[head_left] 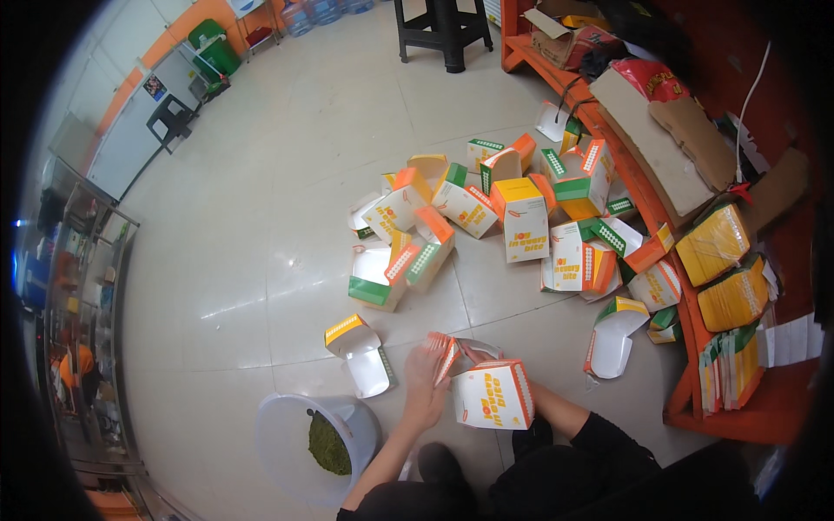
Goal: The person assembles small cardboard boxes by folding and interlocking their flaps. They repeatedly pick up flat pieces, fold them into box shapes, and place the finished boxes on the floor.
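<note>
Low in front of my knees is a white cardboard food box (495, 395) with orange edges and yellow and orange lettering. Against its orange-trimmed flap (447, 360) my left hand (425, 380) is closed, fingers pressed on the cardboard. From the other side my right hand (476, 352) reaches round the back of the box, which hides most of its fingers. Just beyond my left hand a similar box with a yellow edge (358, 352) lies open on the tiles, its white inside showing.
Many folded boxes (524, 227) lie heaped on the tiled floor ahead. A translucent tub (274, 438) holding a green leafy mass (328, 447) stands at my left. Orange shelving (686, 339) with wrapped yellow bundles (714, 246) runs along the right. A black stool (445, 35) stands far off.
</note>
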